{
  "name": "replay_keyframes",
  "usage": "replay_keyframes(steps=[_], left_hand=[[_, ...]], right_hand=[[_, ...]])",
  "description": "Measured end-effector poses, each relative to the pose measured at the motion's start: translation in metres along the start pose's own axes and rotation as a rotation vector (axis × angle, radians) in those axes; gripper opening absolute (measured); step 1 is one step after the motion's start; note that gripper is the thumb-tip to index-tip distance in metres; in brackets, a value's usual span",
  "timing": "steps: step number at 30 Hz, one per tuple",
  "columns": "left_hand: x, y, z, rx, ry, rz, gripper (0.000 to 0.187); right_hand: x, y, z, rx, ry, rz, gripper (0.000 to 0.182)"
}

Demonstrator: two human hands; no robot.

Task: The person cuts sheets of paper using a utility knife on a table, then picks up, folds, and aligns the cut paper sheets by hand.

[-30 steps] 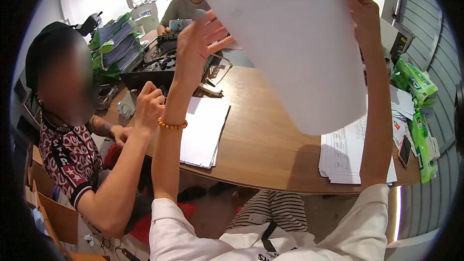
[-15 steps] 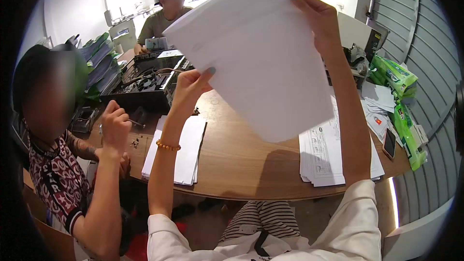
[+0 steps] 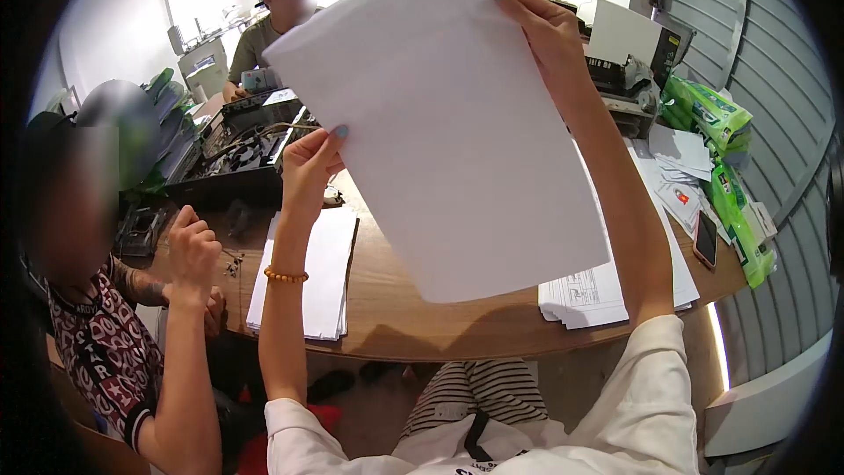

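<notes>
A white sheet of paper (image 3: 457, 141) is held up in front of me, above the wooden table (image 3: 396, 308). My left hand (image 3: 312, 163) pinches its left edge between thumb and fingers, and a beaded bracelet circles that wrist. Near the top right corner, my right hand (image 3: 545, 31) grips the same sheet. The side facing me looks blank. Beneath my left forearm lies a stack of white paper (image 3: 330, 273). Under my right arm is a stack of printed forms (image 3: 580, 295), partly covered by the raised sheet.
On the left sits a person (image 3: 97, 325) with one hand raised; another person (image 3: 272, 22) is behind an open computer case (image 3: 255, 141). At right are a printer (image 3: 629, 79), green plastic packs (image 3: 725, 185), loose papers (image 3: 681, 154) and a phone (image 3: 705, 239).
Both my hands have shifted left with the sheet, and its lower edge hangs lower in view. The whole view has turned slightly. My hold on the paper is unchanged.
</notes>
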State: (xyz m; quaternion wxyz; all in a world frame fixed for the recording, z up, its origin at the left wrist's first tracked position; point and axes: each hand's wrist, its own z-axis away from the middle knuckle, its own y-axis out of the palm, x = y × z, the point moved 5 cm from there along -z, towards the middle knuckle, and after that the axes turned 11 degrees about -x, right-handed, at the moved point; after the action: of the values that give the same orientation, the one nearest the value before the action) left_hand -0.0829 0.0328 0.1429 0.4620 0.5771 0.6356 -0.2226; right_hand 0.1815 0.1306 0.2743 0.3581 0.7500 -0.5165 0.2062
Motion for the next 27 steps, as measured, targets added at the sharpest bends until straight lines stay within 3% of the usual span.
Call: replay_keyframes(steps=[2,6,13,16,18,19,21,24,27], left_hand=[[0.002,0.007,0.005,0.075,-0.083,0.177,0.027],[0.008,0.009,0.010,0.080,-0.084,-0.048,0.028],[0.032,-0.017,-0.012,0.073,-0.180,-0.015,0.027],[0.027,-0.011,-0.008,0.076,-0.131,0.014,0.026],[0.031,-0.017,-0.013,0.042,-0.115,0.075,0.025],[0.032,-0.022,-0.016,0.006,-0.094,0.137,0.025],[0.032,-0.028,-0.017,-0.007,-0.113,0.102,0.025],[0.037,-0.030,-0.017,-0.067,-0.152,0.049,0.026],[0.045,-0.022,-0.009,0.074,-0.271,0.153,0.023]], right_hand=[[-0.004,-0.003,0.000,-0.019,0.007,-0.016,0.026],[-0.016,-0.006,0.002,-0.001,0.024,-0.082,0.027],[-0.023,-0.006,0.007,0.105,0.047,0.031,0.030],[-0.021,-0.007,0.011,0.124,0.043,0.029,0.031],[-0.023,-0.007,0.023,0.160,0.201,0.352,0.033],[-0.028,-0.012,0.022,0.162,0.204,0.353,0.033],[-0.049,-0.016,0.028,0.517,0.299,0.487,0.036],[-0.057,-0.022,0.031,0.513,0.275,0.407,0.037],[-0.063,-0.026,0.032,0.441,0.209,0.362,0.044]])
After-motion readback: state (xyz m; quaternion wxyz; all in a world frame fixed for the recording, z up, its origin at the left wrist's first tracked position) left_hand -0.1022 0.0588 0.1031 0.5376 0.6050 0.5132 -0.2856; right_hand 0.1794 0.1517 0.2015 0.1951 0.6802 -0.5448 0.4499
